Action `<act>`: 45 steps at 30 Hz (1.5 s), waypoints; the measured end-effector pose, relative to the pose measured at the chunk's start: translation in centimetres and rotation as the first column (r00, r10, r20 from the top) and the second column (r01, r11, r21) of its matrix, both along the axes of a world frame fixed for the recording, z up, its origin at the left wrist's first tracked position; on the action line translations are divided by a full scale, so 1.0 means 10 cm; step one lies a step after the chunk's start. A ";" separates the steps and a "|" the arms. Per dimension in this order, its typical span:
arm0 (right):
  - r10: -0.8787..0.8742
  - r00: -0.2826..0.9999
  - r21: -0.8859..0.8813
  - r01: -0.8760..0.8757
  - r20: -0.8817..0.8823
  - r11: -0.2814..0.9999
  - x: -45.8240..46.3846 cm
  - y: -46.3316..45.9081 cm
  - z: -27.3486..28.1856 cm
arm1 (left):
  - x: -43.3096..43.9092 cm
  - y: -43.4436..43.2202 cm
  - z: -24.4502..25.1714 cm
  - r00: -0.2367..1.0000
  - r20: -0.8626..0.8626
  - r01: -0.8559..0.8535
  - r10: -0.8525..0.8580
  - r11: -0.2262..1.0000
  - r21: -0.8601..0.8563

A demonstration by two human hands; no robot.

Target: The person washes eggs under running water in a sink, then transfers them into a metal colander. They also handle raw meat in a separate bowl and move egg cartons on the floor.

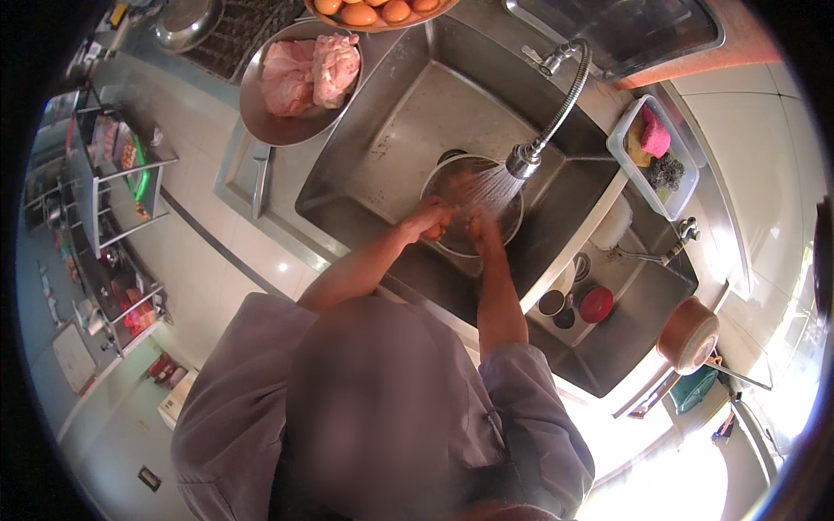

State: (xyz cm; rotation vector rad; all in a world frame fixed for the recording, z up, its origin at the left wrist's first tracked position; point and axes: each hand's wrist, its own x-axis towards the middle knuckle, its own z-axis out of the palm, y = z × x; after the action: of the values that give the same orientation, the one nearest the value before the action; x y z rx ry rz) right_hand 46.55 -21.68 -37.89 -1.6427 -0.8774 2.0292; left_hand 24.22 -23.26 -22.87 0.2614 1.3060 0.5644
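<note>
Water sprays from a flexible metal faucet (523, 161) over a round, pale-rimmed container (520, 225) in the large stainless steel sink basin (417, 124). My left hand (431, 218) is at the left side of the container with its fingers curled. Close beside it, my right hand (481, 225) is over the container, in the spray. Blur and falling water hide the fingertips, so whether either hand holds something is not clear. What lies inside the container cannot be made out.
Left of the basin, a metal bowl (254, 120) holds raw meat (313, 75), with a knife (260, 185) near it. Eggs (358, 14) sit in a bowl beyond. A plastic tub (681, 195) with sponges is at right; the smaller basin (625, 352) contains a red lid or dish (595, 304).
</note>
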 end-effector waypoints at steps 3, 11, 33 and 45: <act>0.254 0.796 0.124 -0.378 0.549 0.917 0.04 0.00 -0.47 | -0.03 0.00 0.04 0.996 -0.088 -0.020 0.020 1.000 0.004; 0.240 0.483 0.237 -0.731 0.842 0.640 0.22 -0.27 -0.94 | -0.12 0.08 0.04 0.991 -0.132 0.034 -0.035 0.999 -0.009; -0.024 0.703 0.407 -0.384 0.711 0.829 0.10 -0.05 0.51 | 0.75 0.40 -0.25 0.971 -0.181 -0.125 0.155 0.978 0.167; -0.343 0.918 -0.254 0.290 -0.197 0.923 -0.27 0.07 0.30 | 0.59 0.34 -0.45 0.935 -0.349 0.021 0.063 0.973 0.231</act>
State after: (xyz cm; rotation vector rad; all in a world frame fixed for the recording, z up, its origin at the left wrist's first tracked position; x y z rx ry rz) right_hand 43.84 -20.97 -34.91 -1.4903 -0.2853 2.0851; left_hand 30.11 -19.83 -27.40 0.5637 1.5941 0.7119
